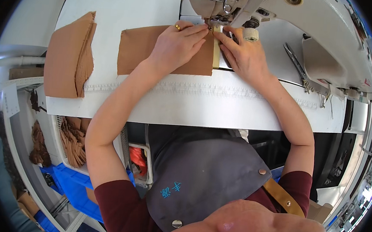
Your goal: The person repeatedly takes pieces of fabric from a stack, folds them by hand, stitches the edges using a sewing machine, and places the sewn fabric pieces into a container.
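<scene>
A flat brown fabric piece (141, 48) lies on the white sewing table, its right edge under the head of the sewing machine (221, 17). My left hand (175, 46), a ring on one finger, rests on the fabric with fingers stretched toward the presser foot. Just right of the foot is my right hand (247, 55), its index fingertip touching down by the fabric's edge and the other fingers spread and partly bent. A yellowish strip (216, 53) runs along that edge between the hands. A small dark part shows by the right fingers; I cannot make out what it is.
A folded stack of brown fabric (67, 58) sits at the table's left. Scissors (296, 63) lie right of the machine's needle area. A printed ruler scale (188, 88) crosses the table front. Below left stand a basket of brown pieces (73, 142) and a blue bin (75, 188).
</scene>
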Tool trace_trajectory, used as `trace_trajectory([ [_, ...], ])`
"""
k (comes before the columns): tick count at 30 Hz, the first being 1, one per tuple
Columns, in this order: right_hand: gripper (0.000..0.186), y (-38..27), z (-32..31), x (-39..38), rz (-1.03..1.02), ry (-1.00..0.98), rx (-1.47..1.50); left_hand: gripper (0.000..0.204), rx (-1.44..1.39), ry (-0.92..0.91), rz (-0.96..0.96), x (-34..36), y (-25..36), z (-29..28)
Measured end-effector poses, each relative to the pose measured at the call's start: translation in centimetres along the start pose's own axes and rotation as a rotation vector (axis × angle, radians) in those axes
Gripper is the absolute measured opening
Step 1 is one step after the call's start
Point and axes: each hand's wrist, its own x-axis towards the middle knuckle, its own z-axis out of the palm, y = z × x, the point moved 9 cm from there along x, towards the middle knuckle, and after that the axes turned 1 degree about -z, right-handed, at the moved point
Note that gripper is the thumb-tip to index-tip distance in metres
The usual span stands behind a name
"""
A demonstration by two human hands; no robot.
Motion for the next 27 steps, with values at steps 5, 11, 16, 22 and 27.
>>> trace_trajectory([
  [5,0.037,-2.7,-1.8,-1.4,-0.190,0.042,0.019,0.028,0.036,-0.021,0.049,-0.6,0.7,0.0],
  [11,0.032,-4.0,-1.5,-1.7,-0.306,-0.021,0.185,0.027,0.022,0.003,0.060,0.0,-0.2,0.3],
  [16,0.033,-2.8,-1.0,-1.1,-0.259,0.003,0.147,0.021,0.064,0.012,0.056,1.7,-1.9,0.8],
  [22,0.036,-0.9,0.2,-0.3,-0.142,-0.019,0.126,0.015,0.025,-0.041,0.058,3.3,-3.8,1.7],
  [27,0.034,0.2,0.7,-0.1,-0.025,-0.065,0.088,0.023,0.073,-0.041,0.064,4.8,-5.8,2.6],
])
